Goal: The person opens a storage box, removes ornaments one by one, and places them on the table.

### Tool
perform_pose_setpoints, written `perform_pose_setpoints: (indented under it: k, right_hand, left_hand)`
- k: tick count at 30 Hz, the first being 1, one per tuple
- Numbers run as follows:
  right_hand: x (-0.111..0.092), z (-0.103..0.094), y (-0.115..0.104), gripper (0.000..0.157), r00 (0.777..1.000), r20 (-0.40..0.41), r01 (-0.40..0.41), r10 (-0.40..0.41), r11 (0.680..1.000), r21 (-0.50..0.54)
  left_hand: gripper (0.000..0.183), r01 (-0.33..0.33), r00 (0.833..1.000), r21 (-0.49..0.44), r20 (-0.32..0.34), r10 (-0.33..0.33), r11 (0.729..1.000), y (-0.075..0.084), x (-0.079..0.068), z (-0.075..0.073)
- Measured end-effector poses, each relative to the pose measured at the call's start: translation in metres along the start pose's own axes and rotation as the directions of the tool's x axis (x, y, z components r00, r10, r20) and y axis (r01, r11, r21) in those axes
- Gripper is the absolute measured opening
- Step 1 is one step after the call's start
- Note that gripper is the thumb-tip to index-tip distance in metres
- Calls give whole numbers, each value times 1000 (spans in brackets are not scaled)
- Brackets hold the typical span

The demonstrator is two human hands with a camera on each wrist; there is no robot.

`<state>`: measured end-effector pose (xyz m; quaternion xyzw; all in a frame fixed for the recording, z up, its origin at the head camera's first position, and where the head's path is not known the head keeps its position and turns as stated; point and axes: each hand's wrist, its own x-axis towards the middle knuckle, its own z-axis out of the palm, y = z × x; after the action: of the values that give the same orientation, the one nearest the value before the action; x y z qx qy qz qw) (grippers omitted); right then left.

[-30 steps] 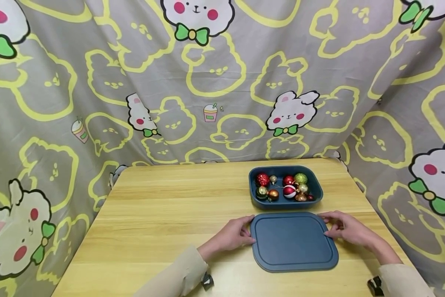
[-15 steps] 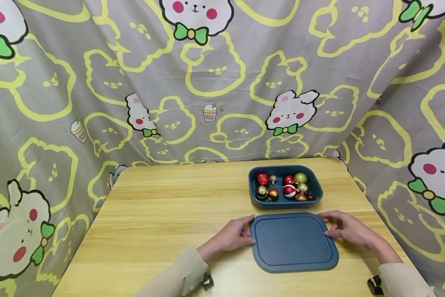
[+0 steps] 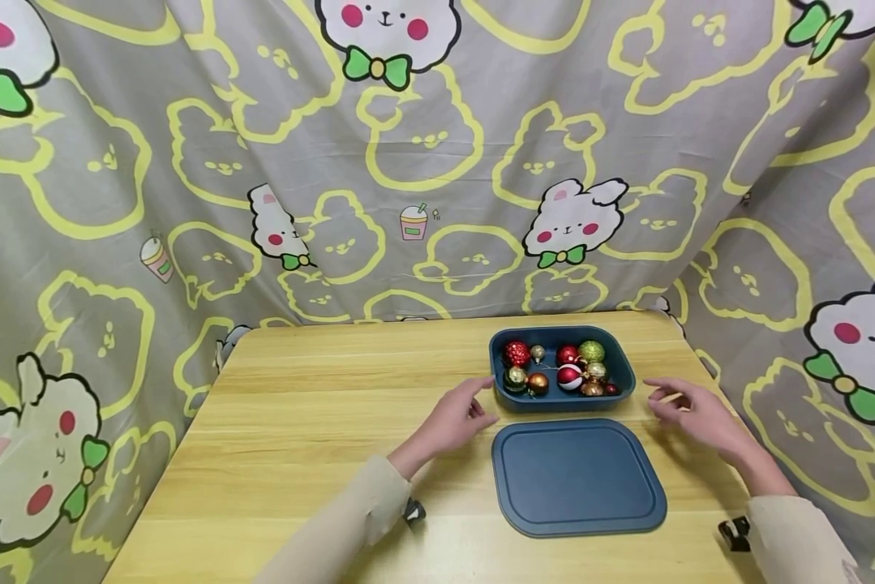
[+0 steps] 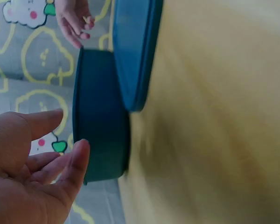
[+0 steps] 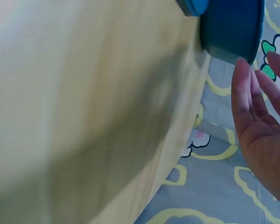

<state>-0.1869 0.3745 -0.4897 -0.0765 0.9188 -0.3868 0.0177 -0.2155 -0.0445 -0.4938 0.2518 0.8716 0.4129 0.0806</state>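
Observation:
A dark blue oblong box [image 3: 564, 404] stands at the back right of the table, holding several Christmas baubles [image 3: 570, 375] in red, green, gold and copper. In front of it lies its flat blue lid [image 3: 579, 478]. My left hand [image 3: 453, 418] hovers by the box's left front corner, fingers relaxed and holding nothing. On the other side, my right hand [image 3: 692, 412] is in the air just right of the box, thumb and fingers apart. The left wrist view shows the box [image 4: 102, 116] beyond the left fingertips. Fingers of the right hand [image 5: 261, 107] overlap the box rim in the right wrist view.
The wooden table [image 3: 320, 422] reaches back to a grey curtain [image 3: 437, 162] with rabbit and bear drawings. More curtain hangs along the left and right sides. Black wrist straps [image 3: 735, 534] show at both sleeves.
Both hands have let go of the lid's side edges and moved up and back toward the box's sides. Lid, box and baubles have stayed in place.

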Motion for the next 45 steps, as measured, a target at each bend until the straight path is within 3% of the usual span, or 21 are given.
perform_pose_setpoints:
  k: [9,17,24,31,38,40,45]
  right_hand:
    - [36,3,-6,50,996,-87,22,-20,1000,11]
    - [52,9,-8,54,996,-88,-8,11,999,36]
    - [61,15,-4,51,994,-112,-7,11,999,39]
    - [62,16,-1,48,994,-109,-4,7,999,35]
    - [63,17,1,48,995,-101,-7,10,1000,29]
    - [62,17,1,48,995,-103,-11,14,999,30]
    - [62,18,1,48,995,-100,-22,26,999,39]
  left_hand:
    - [59,-21,990,223,-128,51,975,0,53,0]
    - [57,-34,989,376,-119,85,926,-7,90,2]
    - [55,-15,997,465,-63,50,885,-8,105,3]
    - [54,-20,999,584,-12,33,812,-6,114,10]
    - [48,-25,1000,655,24,13,755,-2,116,13]
    - [46,-32,999,660,23,23,751,-2,116,14]
    - [38,-36,999,634,-6,51,773,-2,117,15]
